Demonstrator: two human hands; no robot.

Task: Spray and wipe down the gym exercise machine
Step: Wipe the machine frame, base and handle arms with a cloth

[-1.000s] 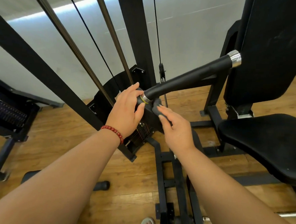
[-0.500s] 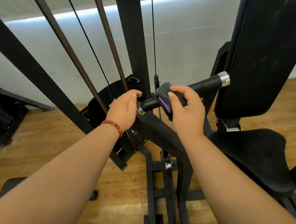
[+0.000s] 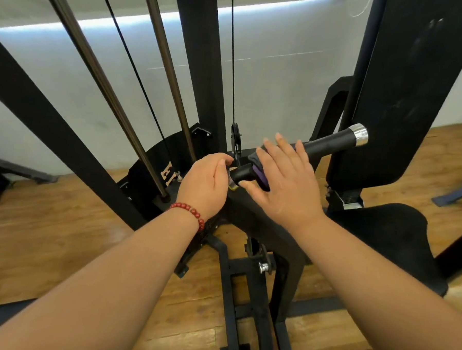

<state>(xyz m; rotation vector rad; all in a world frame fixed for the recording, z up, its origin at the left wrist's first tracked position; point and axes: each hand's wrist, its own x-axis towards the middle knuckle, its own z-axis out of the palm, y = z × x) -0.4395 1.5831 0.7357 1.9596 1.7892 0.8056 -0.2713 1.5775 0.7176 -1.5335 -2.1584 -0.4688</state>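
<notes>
The black gym machine has a padded handle bar (image 3: 329, 144) with a silver end cap, slanting up to the right. A grey and purple cloth (image 3: 259, 174) is draped on the bar near its lower end. My right hand (image 3: 284, 188) lies over the cloth with fingers straight and spread, pressing it on the bar, thumb reaching under. My left hand (image 3: 205, 181), with a red bead bracelet at the wrist, curls its fingers round the bar's lower end by the silver ring. No spray bottle is in view.
The black seat (image 3: 387, 236) and tall back pad (image 3: 416, 91) stand at the right. Steel guide rods (image 3: 165, 72), cables and a black upright (image 3: 200, 66) rise behind my hands. The machine's base frame (image 3: 245, 296) sits on the wooden floor below.
My right hand brought the cloth up from under the bar onto it, gripped it there, and now has its fingers spread flat over it. My left hand stayed at the bar's lower end.
</notes>
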